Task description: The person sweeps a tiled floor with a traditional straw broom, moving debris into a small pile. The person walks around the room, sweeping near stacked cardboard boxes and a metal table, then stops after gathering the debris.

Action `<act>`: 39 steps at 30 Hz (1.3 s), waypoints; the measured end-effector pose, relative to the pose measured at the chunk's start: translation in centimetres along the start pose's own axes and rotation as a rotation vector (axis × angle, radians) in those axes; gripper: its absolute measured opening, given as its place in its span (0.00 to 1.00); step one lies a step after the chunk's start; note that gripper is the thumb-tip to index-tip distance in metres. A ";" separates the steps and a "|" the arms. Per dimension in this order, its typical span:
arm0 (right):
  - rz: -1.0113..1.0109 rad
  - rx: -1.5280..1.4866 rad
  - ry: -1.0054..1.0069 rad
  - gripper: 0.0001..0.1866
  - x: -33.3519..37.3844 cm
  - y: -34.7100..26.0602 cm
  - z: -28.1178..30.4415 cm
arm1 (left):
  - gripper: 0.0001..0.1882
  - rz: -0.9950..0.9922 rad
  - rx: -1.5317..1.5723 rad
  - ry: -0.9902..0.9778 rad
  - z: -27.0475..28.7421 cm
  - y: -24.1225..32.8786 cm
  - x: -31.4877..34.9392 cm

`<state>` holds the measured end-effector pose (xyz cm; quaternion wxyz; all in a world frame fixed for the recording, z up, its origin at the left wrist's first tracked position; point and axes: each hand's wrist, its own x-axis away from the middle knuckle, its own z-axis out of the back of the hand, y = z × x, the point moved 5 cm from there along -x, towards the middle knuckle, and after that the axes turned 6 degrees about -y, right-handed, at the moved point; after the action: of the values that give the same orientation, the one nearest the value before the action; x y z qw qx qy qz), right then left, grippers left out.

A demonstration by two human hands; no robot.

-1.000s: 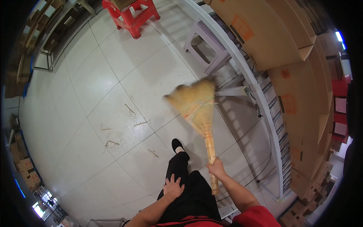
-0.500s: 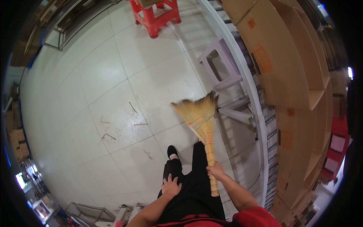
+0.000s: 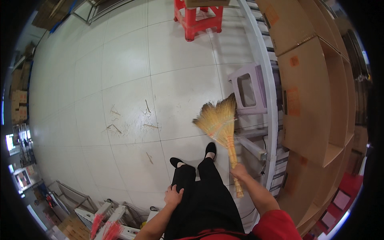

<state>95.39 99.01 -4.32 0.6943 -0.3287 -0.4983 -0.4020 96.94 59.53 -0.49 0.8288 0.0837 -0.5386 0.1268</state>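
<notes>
My right hand is closed around the handle of a straw broom. The broom's bristles fan out ahead of my feet, close to a pale purple plastic stool that lies tipped on its side. My left hand rests on my left thigh, its fingers apart and holding nothing. On the tiled floor to the left of the broom are several thin brown strips with small crumbs scattered among them.
A metal roller conveyor runs along the right, bearing cardboard boxes; its support leg stands near the broom. A red plastic stool with a box on it stands far ahead. Metal frames are at the lower left.
The view has swung to the right, and my right foot has come into sight beside the left one. The broom stays in my right hand, and the left hand stays on my thigh.
</notes>
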 end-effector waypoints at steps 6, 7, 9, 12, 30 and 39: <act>0.155 0.279 0.008 0.20 -0.5 -8.0 2.0 | 0.29 0.084 -0.031 -0.116 -2.1 0.1 0.2; 0.193 0.387 0.075 0.21 0.5 -9.4 3.4 | 0.29 0.069 -0.026 -0.117 -2.6 -0.2 0.1; 0.283 0.436 0.142 0.28 0.9 -9.7 5.8 | 0.28 0.040 -0.018 -0.108 -3.3 -1.0 -0.3; 0.395 0.559 0.326 0.34 5.8 -13.3 10.2 | 0.27 0.034 0.087 -0.073 -3.6 -2.0 0.0; 0.475 0.635 0.065 0.17 -10.4 -32.6 -16.5 | 0.26 0.035 0.408 -0.096 -4.8 -7.0 -0.5; 0.511 0.720 -0.133 0.25 6.3 -33.9 -24.0 | 0.30 0.065 0.498 -0.178 -5.1 -10.4 0.4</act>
<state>76.74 61.36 -3.34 0.8080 -0.2036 -0.5529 0.0037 104.64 51.05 -2.15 0.7275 0.2786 -0.5640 0.2741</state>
